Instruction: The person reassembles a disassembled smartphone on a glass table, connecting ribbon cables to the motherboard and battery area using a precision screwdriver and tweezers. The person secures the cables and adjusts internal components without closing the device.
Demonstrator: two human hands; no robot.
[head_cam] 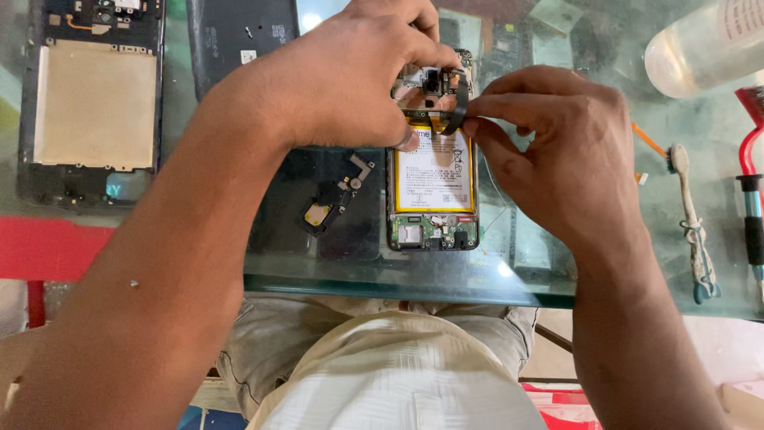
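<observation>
Nearest to me I see the pale trousers and shirt below the edge of the glass table (446,283), and both forearms reaching up over it. Just below my fingers lies the opened phone (434,187), back cover off, its yellow-rimmed battery (434,171) facing up and a green board at its near end. My left hand (350,76) rests over the phone's upper end, the thumb pressed onto the battery's top edge and the other fingers curled over the camera area. My right hand (557,151) has thumb and forefinger pinched on a thin black flex strip (460,103) that arcs up from the phone's upper part, right between the two hands. Left of my left thumb, a small loose black module (334,199) lies on the glass. Right of my right hand lie a worn toothbrush (691,215) and a red-handled tool (750,183). Beyond the fingers, a second stripped phone frame (91,103), a dark back cover (239,36) and a clear bottle (704,44).
</observation>
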